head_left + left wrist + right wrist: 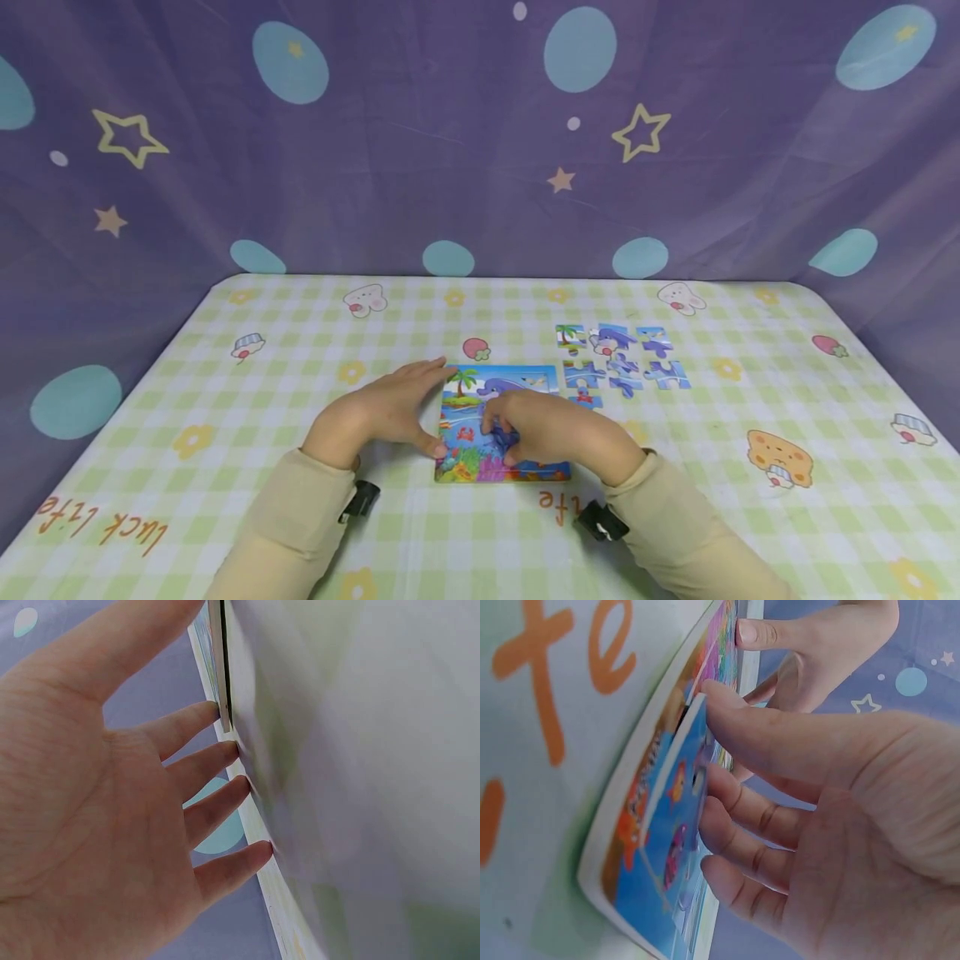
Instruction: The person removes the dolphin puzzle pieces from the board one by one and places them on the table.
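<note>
A picture puzzle board (468, 467) with an undersea scene, a dolphin and a palm tree lies flat on the table. My left hand (386, 408) is spread along its left side, thumb and fingertips at the edge. In the left wrist view, the fingers of this left hand (135, 787) look fairly straight and touch the table and board edge. Over the board's middle, my right hand (551, 427) pinches a dark blue puzzle piece (504, 437). Seen from the right wrist, the thumb and bent fingers of the right hand (802, 802) are on a blue piece; its far side is hidden.
Several loose puzzle pieces (615, 382) lie in rows right of and behind the board, one (587, 400) close by its right edge. A checked cloth (262, 417) covers the table, and a purple curtain (450, 167) hangs behind it.
</note>
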The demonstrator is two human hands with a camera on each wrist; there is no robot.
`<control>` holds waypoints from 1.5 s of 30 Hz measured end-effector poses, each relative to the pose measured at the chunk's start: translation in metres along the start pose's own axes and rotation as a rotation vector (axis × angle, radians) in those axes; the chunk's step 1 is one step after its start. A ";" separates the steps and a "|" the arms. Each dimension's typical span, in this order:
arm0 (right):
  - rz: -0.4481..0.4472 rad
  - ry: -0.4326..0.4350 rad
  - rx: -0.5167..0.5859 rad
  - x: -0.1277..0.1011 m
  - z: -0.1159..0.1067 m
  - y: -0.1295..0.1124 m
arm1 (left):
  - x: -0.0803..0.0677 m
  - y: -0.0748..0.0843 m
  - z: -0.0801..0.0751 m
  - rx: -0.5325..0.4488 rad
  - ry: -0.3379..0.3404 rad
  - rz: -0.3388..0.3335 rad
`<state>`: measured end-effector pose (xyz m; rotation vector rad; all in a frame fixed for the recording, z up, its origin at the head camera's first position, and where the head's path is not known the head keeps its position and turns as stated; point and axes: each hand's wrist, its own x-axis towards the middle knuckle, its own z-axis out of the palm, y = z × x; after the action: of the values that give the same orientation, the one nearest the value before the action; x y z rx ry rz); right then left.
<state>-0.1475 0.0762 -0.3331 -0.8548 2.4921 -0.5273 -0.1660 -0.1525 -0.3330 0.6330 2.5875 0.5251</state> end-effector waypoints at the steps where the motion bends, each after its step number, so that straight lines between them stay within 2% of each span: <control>1: -0.002 0.000 0.003 0.000 0.000 0.000 | 0.000 0.000 0.000 -0.001 0.000 -0.001; 17: -0.041 0.010 -0.011 0.000 0.001 0.000 | -0.001 0.001 -0.001 -0.003 -0.002 -0.001; 33: -0.131 0.095 -0.064 -0.001 0.002 -0.003 | -0.002 0.002 0.001 -0.006 -0.006 -0.016; 45: -0.160 0.142 -0.078 -0.003 0.003 -0.006 | -0.002 0.001 0.001 -0.004 0.000 -0.006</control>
<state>-0.1406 0.0729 -0.3316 -1.0883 2.6008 -0.5650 -0.1637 -0.1521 -0.3328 0.6245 2.5867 0.5277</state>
